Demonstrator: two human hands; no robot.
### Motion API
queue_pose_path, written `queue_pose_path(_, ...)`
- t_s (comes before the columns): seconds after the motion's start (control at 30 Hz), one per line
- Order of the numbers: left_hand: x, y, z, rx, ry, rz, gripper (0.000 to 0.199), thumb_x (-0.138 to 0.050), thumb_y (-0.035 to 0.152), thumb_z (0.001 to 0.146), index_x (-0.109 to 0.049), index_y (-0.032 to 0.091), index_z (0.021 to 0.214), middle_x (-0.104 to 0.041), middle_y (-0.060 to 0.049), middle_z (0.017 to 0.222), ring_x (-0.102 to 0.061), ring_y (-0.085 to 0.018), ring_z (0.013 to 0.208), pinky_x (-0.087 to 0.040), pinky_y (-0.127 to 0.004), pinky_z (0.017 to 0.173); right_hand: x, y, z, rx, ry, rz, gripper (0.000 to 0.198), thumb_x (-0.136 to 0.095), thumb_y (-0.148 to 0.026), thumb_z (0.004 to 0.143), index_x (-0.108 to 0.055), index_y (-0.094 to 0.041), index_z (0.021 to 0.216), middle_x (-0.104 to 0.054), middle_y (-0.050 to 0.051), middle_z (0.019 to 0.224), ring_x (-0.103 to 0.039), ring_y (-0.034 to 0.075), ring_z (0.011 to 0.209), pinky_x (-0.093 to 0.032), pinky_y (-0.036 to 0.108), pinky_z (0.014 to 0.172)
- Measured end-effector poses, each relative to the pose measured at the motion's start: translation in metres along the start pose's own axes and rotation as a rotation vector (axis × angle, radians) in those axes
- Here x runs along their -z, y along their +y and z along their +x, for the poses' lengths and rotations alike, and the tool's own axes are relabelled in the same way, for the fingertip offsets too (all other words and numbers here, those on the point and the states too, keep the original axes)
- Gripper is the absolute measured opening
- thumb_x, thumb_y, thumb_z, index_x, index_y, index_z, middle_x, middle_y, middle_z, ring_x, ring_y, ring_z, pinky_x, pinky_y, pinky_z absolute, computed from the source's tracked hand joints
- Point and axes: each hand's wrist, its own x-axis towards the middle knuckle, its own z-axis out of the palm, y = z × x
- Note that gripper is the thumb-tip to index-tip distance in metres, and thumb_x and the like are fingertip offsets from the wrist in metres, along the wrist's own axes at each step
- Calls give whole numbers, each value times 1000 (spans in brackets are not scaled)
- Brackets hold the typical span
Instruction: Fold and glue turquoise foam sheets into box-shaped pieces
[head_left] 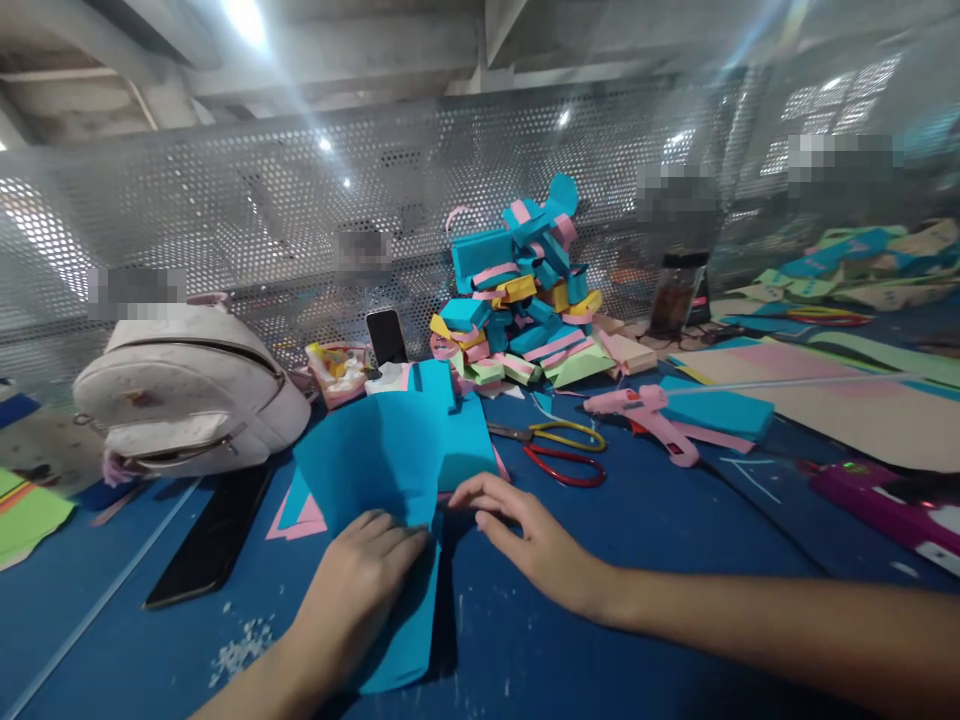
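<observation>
Blue paper (375, 440) lay on the table (555, 670), its far part curving upward. Open tabletop extended right of its near edge; scissors (529, 436) and glue gun (651, 407) bounded the room farther back, a black phone (214, 535) the left. Left hand (367, 565) grasped the paper mid-length, near its right edge. Right hand (536, 545), loosely spread and unladen, had fingertips just beside that edge.

Single head-worn camera, wide view, looking forward and down across the tabletop (540, 660). Near on left hand (367, 562) and right hand (544, 545), lower middle; forearms (750, 615) enter from bottom and right edges. Far side: mesh screen (300, 210); ceiling (360, 55) along top.
</observation>
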Motion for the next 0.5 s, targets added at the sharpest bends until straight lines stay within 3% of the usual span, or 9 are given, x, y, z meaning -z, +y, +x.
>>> queue_pose_path(0.23, 16, -6, 0, 189, 148, -605, 21, -51, 11, 90, -70, 19, 93, -73, -4, 88, -67, -15, 82, -54, -25, 73, 4, -2, -1, 99, 147, -87, 15, -49, -17, 94, -59, -22, 104, -59, 5, 112, -55, 18, 107, -44, 33, 92)
queue_pose_path(0.5, 29, 15, 7, 281, 200, -820, 19, -57, 11, 84, -74, 20, 80, -71, -1, 69, -65, -15, 65, -55, -27, 64, 6, -3, -2, 165, 112, -29, 13, -67, -25, 86, -66, -24, 98, -57, 3, 106, -54, 18, 104, -44, 31, 87)
